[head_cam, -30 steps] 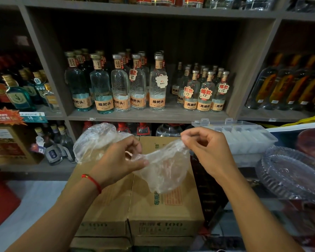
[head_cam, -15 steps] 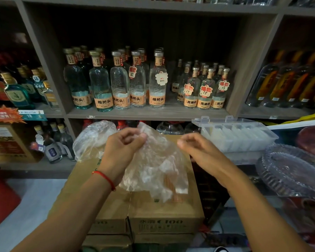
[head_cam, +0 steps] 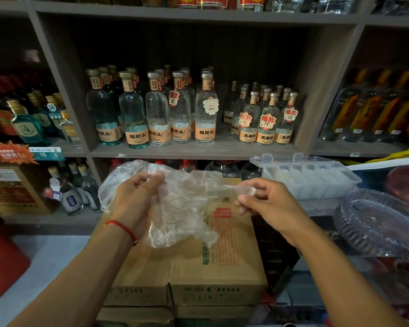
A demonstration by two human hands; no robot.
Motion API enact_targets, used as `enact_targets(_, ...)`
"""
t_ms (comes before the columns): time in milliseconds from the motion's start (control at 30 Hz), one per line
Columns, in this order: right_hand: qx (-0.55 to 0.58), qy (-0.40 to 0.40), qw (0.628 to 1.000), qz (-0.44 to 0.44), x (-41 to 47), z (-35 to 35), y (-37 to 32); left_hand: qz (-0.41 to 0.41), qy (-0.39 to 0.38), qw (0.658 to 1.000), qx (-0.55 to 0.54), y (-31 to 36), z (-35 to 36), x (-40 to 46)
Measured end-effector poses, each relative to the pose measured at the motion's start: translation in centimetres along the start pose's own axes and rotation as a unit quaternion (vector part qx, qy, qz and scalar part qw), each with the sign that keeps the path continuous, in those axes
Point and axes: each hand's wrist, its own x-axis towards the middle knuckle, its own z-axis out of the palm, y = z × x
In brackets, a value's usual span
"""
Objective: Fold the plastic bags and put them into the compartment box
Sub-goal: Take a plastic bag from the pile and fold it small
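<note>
A clear plastic bag point(head_cam: 187, 208) hung stretched in the air between a person's two hands, above a stack of cardboard cartons point(head_cam: 217, 263) in a liquor shop. Half a second earlier the film had sagged in a loose bunch against the left hand; by this moment the right hand point(head_cam: 262, 204) had drawn one corner out to the side and held it pinched between thumb and fingertips, pulling the top edge nearly taut. The left hand point(head_cam: 137, 201), a red cord at its wrist, gripped the opposite edge with curled fingers, and more crumpled plastic, possibly a second bag though the glare made that hard to judge, bulged behind it. The spreading suggested the bag was being flattened ahead of its first fold, so the folding proper had not yet begun. The compartment box point(head_cam: 309, 178), lid raised, stood near the right hand on a ledge below the shelf of bottles point(head_cam: 156, 114), with pale folded items apparently already in its slots.
</note>
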Motion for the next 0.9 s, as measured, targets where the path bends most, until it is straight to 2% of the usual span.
enact_targets(167, 0.029, 0.025, 0.999, 0.028, 0.2, -1.5, 0.6, -0.037, -0.006, 0.999, 0.016, -0.3, -1.6, 0.7)
enact_targets(367, 0.114, -0.038, 0.99, 0.071, 0.2, -2.7, 1.4, -0.11, -0.075, 0.991, 0.003, -0.1, -2.3, 0.9)
enact_targets(500, 0.184, -0.078, 0.976, 0.082, 0.0, -2.8, 1.0, -0.124, -0.057, 0.991, -0.006, -0.1, -2.5, 0.9)
enact_targets(633, 0.173, -0.01, 0.983, 0.066, 0.0, -2.6, 0.9, -0.115, -0.044, 0.992, -0.018, -0.2, -2.2, 0.8)
enact_targets(733, 0.122, 0.047, 0.99, 0.054, 0.0, -2.4, 1.0, -0.117, -0.068, 0.991, -0.007, -0.1, -2.3, 0.9)
enact_targets(900, 0.065, 0.086, 0.993, 0.042, 0.1, -2.4, 1.3, -0.105, -0.077, 0.991, -0.009, -0.1, -2.4, 0.8)
